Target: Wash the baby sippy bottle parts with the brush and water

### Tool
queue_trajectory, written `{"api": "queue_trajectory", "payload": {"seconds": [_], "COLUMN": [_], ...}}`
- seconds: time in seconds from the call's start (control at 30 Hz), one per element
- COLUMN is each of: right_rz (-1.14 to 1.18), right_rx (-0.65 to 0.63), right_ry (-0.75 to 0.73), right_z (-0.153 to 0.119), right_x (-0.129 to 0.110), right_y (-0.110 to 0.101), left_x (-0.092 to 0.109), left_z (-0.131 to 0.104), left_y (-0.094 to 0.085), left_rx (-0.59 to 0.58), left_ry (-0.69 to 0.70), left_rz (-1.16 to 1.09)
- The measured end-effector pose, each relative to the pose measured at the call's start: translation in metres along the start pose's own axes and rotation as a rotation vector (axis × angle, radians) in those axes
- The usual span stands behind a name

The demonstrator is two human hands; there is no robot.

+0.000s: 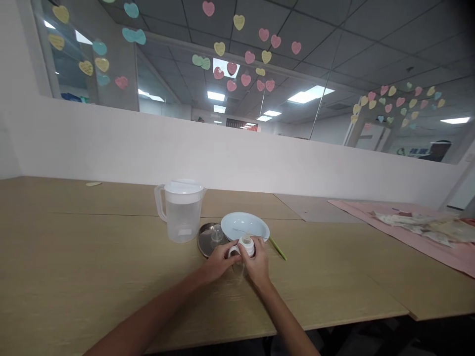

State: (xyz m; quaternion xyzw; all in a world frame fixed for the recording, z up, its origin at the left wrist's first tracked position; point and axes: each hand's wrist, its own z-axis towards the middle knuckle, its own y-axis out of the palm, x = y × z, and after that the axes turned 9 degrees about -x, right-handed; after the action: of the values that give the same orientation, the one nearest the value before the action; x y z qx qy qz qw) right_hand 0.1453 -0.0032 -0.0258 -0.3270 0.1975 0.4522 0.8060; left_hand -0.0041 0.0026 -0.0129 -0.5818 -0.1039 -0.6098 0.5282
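A clear baby bottle with a white collar and teat (246,243) is held over the table near its front. My left hand (219,262) is closed on the bottle's white handle at its left side. Around the collar, on the right, the fingers of my right hand (258,259) are wrapped. Just behind my hands sits a pale blue bowl (245,221). A round metal tray (203,240) lies left of the bowl, with a small clear dome-shaped cover (216,234) on it. The lower part of the bottle is partly hidden and blurred.
A clear lidded pitcher (183,217) with liquid stands left of the tray. A green-handled tool (278,248) lies right of the bowl. Farther right, a pink cloth (374,217) bears crumpled pale material (419,227). The wooden table (111,257) meets a white wall behind; its front edge is near me.
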Motion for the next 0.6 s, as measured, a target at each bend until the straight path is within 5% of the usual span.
{"api": "queue_trajectory", "payload": {"seconds": [0.23, 0.4, 0.6], "right_rz": [-0.022, -0.046, -0.055], "right_rx": [0.007, 0.035, 0.044], "right_ry": [-0.003, -0.016, -0.019], "right_z": [-0.004, -0.006, -0.007], "right_x": [0.006, 0.011, 0.015], "right_y": [0.0, 0.003, 0.004], "left_x": [-0.003, -0.025, -0.054], "left_z": [-0.005, 0.0, 0.003], "left_y": [-0.015, -0.042, -0.05], "left_rx": [0.185, 0.411, 0.253], "left_ry": [0.217, 0.146, 0.049], "left_rz": [0.796, 0.889, 0.904]}}
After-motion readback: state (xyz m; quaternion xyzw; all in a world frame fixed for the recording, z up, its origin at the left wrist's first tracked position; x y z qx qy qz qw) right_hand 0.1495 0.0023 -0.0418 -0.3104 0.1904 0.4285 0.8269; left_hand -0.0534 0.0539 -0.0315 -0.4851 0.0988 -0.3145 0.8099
